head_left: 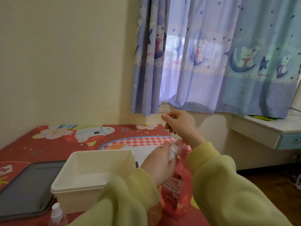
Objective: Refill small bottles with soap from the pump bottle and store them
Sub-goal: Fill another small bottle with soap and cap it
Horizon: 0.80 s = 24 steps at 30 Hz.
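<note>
My left hand (158, 163) grips a small white bottle (174, 151) and holds it tilted against the pump head of the pink pump bottle (172, 191). The pump bottle stands upright on the red mat between my two sleeves. My right hand (178, 123) hovers above it, its wrist over the pump head and its thumb and fingers pinched together. Whether anything sits between those fingers is too small to tell. A second small clear bottle with a white cap (57, 214) stands at the bottom edge, left of my left sleeve.
A white plastic bin (68, 190) sits open to the left of the pump bottle. A dark grey tray (27, 188) lies further left. The red patterned mat (48, 144) meets the wall behind. A white desk with a blue drawer (267, 132) is at the right.
</note>
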### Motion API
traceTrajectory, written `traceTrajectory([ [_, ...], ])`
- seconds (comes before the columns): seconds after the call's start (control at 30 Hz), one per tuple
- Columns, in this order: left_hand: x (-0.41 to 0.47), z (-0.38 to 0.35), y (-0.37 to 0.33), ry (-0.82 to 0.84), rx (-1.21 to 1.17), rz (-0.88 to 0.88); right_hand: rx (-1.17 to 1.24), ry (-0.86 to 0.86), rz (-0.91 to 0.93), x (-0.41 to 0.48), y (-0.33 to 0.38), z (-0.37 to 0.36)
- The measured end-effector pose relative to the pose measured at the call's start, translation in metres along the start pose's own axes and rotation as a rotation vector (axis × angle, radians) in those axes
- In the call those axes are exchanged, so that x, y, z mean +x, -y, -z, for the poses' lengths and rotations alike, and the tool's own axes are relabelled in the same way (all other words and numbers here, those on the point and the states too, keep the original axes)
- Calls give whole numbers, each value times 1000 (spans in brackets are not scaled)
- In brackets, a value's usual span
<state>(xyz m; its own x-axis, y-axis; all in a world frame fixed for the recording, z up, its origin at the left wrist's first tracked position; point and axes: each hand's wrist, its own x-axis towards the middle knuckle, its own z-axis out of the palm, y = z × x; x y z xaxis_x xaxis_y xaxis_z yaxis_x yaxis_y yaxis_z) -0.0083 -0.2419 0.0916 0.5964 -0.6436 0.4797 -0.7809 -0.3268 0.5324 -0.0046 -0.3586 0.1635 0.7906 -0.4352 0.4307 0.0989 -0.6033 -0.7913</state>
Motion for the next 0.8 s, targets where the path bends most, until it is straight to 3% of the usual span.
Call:
traceTrajectory([
  [0.43,-1,2,-2,57,30,49,30,17,-32,-3,1,-1],
  [0.8,-3,-1,0,11,33,3,-14,7,18,-1,-5,-2],
])
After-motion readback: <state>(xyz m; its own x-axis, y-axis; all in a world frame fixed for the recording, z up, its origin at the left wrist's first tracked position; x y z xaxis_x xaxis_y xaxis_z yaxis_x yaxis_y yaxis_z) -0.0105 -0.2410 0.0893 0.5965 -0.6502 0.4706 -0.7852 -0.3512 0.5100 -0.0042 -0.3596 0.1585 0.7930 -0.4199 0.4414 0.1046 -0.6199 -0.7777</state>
